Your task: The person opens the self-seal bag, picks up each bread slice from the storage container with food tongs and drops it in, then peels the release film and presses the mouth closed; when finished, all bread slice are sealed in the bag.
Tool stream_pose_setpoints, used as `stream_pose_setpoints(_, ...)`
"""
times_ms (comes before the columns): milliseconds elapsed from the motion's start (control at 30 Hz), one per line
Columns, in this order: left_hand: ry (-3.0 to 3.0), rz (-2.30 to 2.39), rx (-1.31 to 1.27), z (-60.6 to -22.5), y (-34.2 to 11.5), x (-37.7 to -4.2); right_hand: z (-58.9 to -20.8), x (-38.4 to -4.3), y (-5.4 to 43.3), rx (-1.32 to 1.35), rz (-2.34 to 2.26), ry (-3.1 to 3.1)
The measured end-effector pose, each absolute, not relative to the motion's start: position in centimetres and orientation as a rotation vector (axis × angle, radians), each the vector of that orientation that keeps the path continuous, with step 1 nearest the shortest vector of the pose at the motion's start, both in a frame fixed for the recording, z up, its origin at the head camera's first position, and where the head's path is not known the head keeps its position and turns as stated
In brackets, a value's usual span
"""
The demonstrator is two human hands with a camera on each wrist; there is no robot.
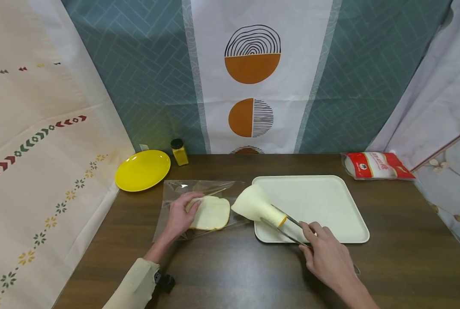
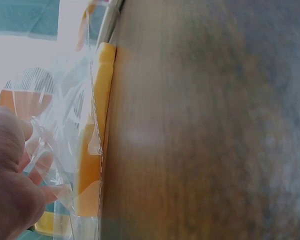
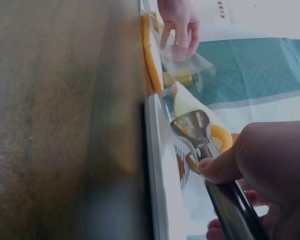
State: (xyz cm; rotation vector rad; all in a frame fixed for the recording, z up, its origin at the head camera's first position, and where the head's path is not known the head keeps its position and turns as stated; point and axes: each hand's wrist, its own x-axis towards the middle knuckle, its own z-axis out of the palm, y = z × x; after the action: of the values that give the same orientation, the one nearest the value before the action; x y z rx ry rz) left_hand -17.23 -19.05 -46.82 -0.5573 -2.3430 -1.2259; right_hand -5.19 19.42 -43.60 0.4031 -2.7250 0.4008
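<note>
My right hand (image 1: 326, 253) grips metal tongs (image 3: 225, 195). Between the tongs' tips a bread slice (image 1: 254, 201) bends into a curl over the left end of a white tray (image 1: 311, 206). With thumb and fingers, my left hand (image 1: 183, 214) pinches the upper film of a clear plastic bag (image 1: 162, 219) on the table. Another bread slice (image 1: 211, 214) lies flat at the bag, close beside the left fingertips. In the left wrist view, crinkled film rises from the left fingers, and the brown crust (image 2: 92, 170) shows edge-on.
A yellow plate (image 1: 142, 171) stands at the back left, with a small yellow jar (image 1: 179, 152) with a black lid next to it. At the back right lies a red and white packet (image 1: 380, 166). Patterned cloths hang behind and at both sides of the wooden table (image 1: 230, 270).
</note>
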Motion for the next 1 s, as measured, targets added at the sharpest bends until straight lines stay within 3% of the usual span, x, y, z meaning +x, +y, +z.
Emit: stream_pose_setpoints(1000, -2.318, -1.221, -0.578, -46.8, -19.1, -17.2, -42.0, -8.7, 19.1, 0.721, 0.387, -2.76)
